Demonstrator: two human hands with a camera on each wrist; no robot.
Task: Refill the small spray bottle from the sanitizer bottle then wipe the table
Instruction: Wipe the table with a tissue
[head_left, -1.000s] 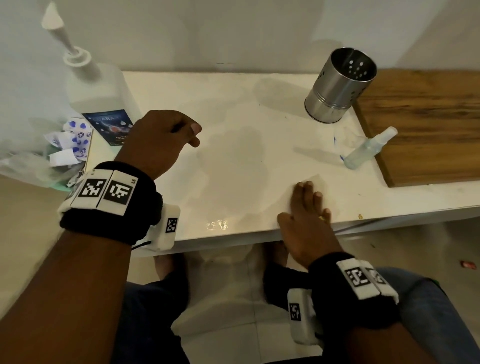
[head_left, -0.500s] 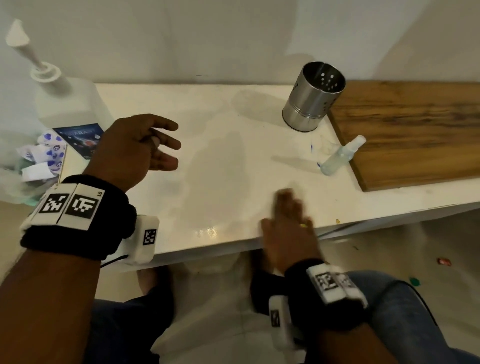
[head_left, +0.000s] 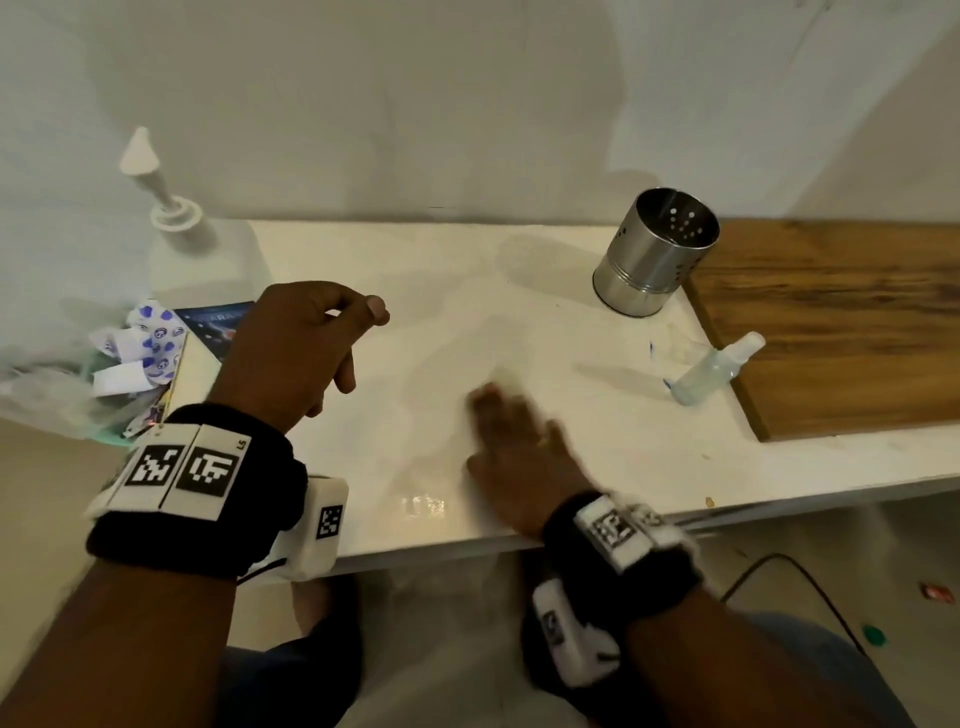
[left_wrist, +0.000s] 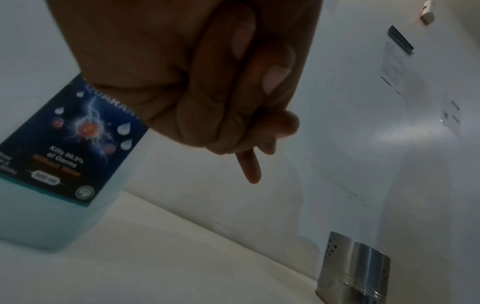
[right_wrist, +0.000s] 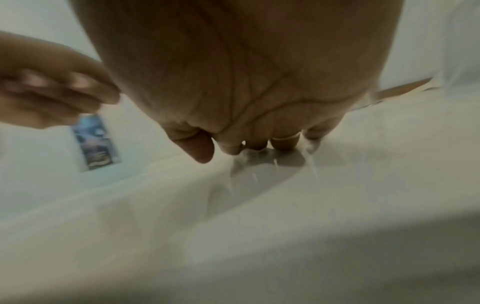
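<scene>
right hand (head_left: 519, 447): flat, fingers straight, pressed white tissue (head_left: 506, 375) on surface (head_left: 597, 452), blurred | left hand (head_left: 296, 353): loosely curled, held nothing | small spray bottle (head_left: 714, 370): lying beside wooden board (head_left: 841, 322) | sanitizer bottle (head_left: 202, 260): upright, far left | risk: wide sweep likely rolls spray bottle off edge

A plain room in what looks like a home. A white table (head_left: 467, 312) stands against a bare pale wall (head_left: 467, 104), carrying a wooden board (head_left: 841, 322), a perforated steel utensil holder (head_left: 652, 254) and a pump sanitizer bottle (head_left: 202, 260). Crumpled wrappers (head_left: 135, 348) lie at its left end.
</scene>
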